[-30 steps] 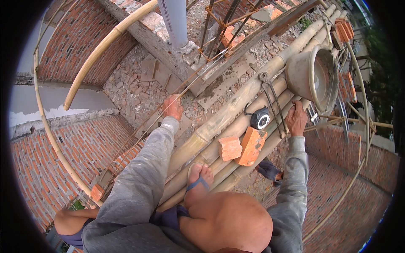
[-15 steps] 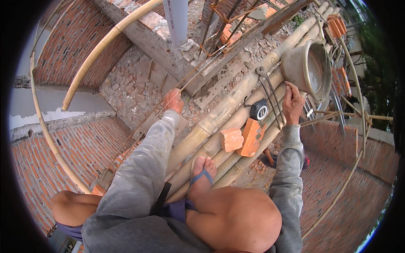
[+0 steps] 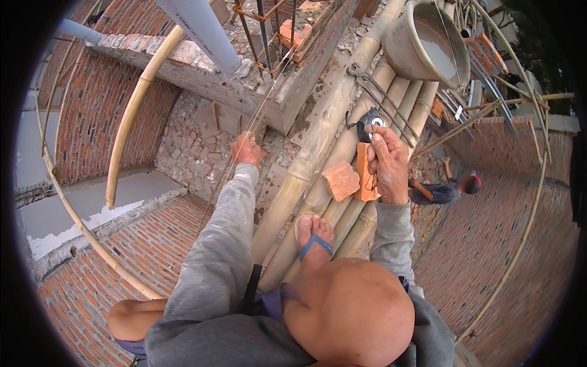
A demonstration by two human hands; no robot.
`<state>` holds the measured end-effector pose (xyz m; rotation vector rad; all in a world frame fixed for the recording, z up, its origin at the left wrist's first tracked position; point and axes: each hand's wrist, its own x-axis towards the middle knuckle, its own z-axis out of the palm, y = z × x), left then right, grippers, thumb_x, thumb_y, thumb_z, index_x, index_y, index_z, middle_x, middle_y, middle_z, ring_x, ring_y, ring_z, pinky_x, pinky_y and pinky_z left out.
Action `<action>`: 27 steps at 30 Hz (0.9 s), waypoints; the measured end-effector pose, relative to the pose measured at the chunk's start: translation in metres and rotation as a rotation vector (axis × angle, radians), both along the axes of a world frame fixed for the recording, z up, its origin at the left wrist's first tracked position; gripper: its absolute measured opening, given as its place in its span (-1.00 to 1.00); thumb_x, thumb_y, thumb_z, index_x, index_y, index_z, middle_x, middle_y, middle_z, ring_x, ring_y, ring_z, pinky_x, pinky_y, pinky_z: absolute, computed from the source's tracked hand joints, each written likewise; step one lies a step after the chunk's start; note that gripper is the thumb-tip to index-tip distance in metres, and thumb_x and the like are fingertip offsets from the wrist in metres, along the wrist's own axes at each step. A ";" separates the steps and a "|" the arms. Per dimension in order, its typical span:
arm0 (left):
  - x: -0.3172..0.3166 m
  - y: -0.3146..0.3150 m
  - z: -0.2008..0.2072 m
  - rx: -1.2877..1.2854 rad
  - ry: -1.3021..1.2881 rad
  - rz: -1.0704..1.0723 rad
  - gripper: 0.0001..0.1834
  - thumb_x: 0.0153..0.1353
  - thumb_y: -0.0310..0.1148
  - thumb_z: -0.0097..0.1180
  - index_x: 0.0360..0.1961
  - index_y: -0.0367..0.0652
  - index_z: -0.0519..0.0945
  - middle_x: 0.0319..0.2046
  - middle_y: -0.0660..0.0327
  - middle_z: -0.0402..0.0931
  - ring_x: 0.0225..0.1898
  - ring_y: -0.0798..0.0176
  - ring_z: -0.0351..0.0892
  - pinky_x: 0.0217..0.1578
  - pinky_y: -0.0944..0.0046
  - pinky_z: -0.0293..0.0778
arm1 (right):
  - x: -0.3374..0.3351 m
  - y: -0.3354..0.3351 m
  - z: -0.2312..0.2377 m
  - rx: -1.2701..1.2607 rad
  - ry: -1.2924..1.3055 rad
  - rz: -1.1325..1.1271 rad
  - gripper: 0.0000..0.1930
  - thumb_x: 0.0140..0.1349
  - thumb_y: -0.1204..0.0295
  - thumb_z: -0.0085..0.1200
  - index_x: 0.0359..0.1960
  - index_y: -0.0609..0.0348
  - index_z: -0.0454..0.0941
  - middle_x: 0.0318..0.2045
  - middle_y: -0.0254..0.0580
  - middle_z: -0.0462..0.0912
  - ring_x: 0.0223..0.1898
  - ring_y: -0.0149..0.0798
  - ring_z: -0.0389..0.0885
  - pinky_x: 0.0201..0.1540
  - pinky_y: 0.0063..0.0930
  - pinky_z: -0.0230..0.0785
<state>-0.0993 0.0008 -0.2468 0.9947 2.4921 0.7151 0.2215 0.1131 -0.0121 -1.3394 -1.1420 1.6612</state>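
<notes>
Left hand [image 3: 246, 148] grips a taut string [image 3: 266, 101]; right hand [image 3: 387, 160] pinches string beside the tape measure [image 3: 369, 122] on the bamboo scaffold [image 3: 306, 177]

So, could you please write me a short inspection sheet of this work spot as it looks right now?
Surface: bamboo pole platform high above brick walls; a sandalled foot rests on it.
Job's things: taut string at the left hand; right hand pinches a thin line beside a black tape measure.
Clutter: brick piece, orange brick, metal pan of grey mortar, steel bar tools.
Fingers: left closed at the string; right pinched.
Cables: nothing seen beyond the string.
Surroundings: rebar cage, grey pipe, a person below.
</notes>
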 end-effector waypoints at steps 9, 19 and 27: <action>0.001 -0.001 0.004 0.009 0.010 -0.001 -0.80 0.33 -0.47 0.22 -0.05 -0.20 0.72 -0.14 -0.10 0.73 -0.04 -0.24 0.69 0.00 -0.09 0.55 | -0.057 -0.024 0.011 -0.387 0.305 0.176 -0.65 0.56 0.46 -0.01 0.29 0.28 0.51 -0.49 -0.43 0.54 -0.67 -0.64 0.20 -0.69 -0.67 0.06; 0.004 0.001 0.008 -0.021 0.017 0.030 -0.78 0.34 -0.42 0.24 -0.02 -0.14 0.72 -0.12 -0.07 0.74 0.03 -0.23 0.67 0.05 -0.13 0.51 | -0.131 -0.024 -0.071 -0.499 0.250 0.044 -0.74 0.57 0.47 -0.05 0.20 0.17 0.53 -0.49 -0.41 0.49 -0.69 -0.57 0.18 -0.71 -0.58 0.05; 0.002 0.001 0.008 0.000 0.026 0.007 -0.73 0.25 -0.50 0.23 -0.01 -0.20 0.70 -0.08 -0.17 0.72 0.02 -0.33 0.67 0.06 -0.19 0.55 | -0.180 -0.006 -0.120 -0.532 0.222 -0.187 -0.73 0.42 0.59 -0.13 0.08 0.21 0.53 -0.47 -0.34 0.52 -0.63 -0.48 0.35 -0.66 -0.48 0.21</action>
